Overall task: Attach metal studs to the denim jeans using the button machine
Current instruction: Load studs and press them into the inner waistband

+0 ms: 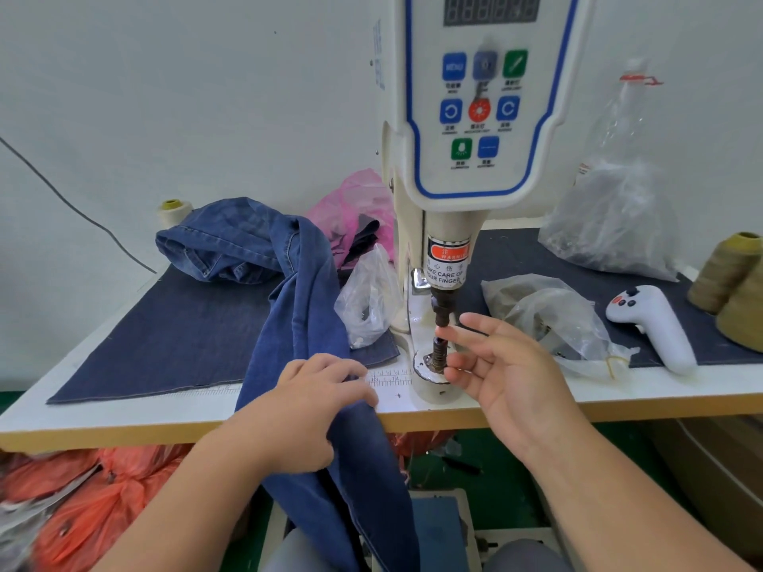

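Note:
The white button machine (pixel 475 117) stands at the table's middle, its dark punch (pixel 441 311) above the lower die post (pixel 438 357). Blue denim jeans (pixel 305 307) trail from a heap at the back left, across the table and over its front edge. My left hand (pixel 313 402) grips the jeans at the table edge, left of the die. My right hand (pixel 499 365) sits just right of the die, palm up, fingers relaxed, fingertips at the post. Whether a stud is between those fingertips is too small to tell.
Clear plastic bags (pixel 553 315) with small metal parts lie on both sides of the machine. A white handheld controller (pixel 656 324) and thread cones (pixel 735 282) sit at the right. A dark denim mat (pixel 173 336) covers the table; orange bags (pixel 103 501) lie underneath.

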{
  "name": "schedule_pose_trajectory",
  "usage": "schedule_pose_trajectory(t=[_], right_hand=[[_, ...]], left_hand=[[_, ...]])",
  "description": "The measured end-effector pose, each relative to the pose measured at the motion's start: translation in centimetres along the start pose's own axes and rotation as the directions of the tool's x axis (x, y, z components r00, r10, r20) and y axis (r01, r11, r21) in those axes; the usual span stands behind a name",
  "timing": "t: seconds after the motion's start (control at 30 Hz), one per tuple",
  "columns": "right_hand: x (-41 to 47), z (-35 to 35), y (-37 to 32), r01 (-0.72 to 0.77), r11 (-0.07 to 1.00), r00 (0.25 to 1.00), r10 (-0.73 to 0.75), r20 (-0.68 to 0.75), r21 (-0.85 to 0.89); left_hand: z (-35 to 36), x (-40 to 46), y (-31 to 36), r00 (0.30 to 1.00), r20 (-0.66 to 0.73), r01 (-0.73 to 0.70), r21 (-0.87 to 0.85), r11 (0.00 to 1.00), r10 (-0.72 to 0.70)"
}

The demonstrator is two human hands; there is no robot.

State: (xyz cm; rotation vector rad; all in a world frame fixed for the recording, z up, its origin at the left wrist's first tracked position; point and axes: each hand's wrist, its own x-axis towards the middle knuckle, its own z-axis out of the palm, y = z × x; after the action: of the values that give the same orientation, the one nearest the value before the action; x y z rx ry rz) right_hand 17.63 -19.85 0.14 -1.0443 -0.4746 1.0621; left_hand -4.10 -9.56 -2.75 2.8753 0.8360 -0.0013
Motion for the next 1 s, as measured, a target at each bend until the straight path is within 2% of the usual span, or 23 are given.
schedule_pose_trajectory(t=[0.13, 0.37, 0.53, 0.6, 0.67, 0.73, 0.8, 0.87, 0.9, 0.93, 1.0], right_hand=[[-0.1, -0.5, 0.4, 0.015, 0.999, 0.997, -0.017, -0.069, -0.039], [-1.0, -1.6, 2.0, 0.045, 0.957, 0.994, -0.071, -0.082, -0.287], [-2.8, -2.7, 4.2, 0.041, 0.865, 0.999, -0.042, 0.009, -0.501], [-3.9, -3.2, 6.2, 0.03, 0.756, 0.996, 0.029, 0.08, -0.654], [-4.5, -3.7, 8.0, 0.08, 0.581, 0.987, 0.067, 0.146, -0.81], [-4.8, -3.8, 9.0, 0.149, 0.394, 0.971, 0.114, 0.209, -0.907], [-4.8, -3.6, 9.6, 0.216, 0.186, 0.959, 0.145, 0.244, -0.959], [-4.9, -3.1, 9.8, 0.251, -0.053, 0.966, 0.073, 0.247, -0.966], [-4.9, -2.9, 9.7, 0.247, -0.118, 0.969, 0.014, 0.247, -0.962], [-4.8, -2.9, 9.5, 0.24, -0.13, 0.968, -0.037, 0.246, -0.962], [-4.4, -3.3, 8.8, 0.212, -0.001, 0.972, -0.105, 0.211, -0.977]], left_hand=[[0.9, -0.2, 0.1, 0.994, -0.1, -0.034, 0.099, 0.995, 0.044], [1.1, 0.1, -0.1, 0.954, -0.271, -0.101, 0.123, 0.987, 0.131], [1.1, -0.1, -0.6, 0.963, -0.257, -0.085, 0.001, 0.996, 0.082], [0.8, -0.2, -0.4, 0.947, -0.319, -0.067, -0.088, 0.994, 0.036], [0.3, -0.5, -0.2, 0.902, -0.425, -0.033, -0.243, 0.969, -0.076], [-0.7, -0.5, -0.3, 0.845, -0.479, 0.0, -0.446, 0.895, -0.238], [-2.1, -0.2, -0.1, 0.777, -0.521, -0.011, -0.573, 0.82, -0.354], [-3.6, 0.3, 0.1, 0.722, -0.553, -0.049, -0.641, 0.766, -0.416], [-4.3, 0.6, 0.2, 0.701, -0.558, -0.066, -0.67, 0.739, -0.444], [-5.0, 0.9, 0.1, 0.686, -0.553, -0.069, -0.696, 0.714, -0.473], [-5.7, 1.3, -0.1, 0.677, -0.523, -0.027, -0.72, 0.693, -0.518]])
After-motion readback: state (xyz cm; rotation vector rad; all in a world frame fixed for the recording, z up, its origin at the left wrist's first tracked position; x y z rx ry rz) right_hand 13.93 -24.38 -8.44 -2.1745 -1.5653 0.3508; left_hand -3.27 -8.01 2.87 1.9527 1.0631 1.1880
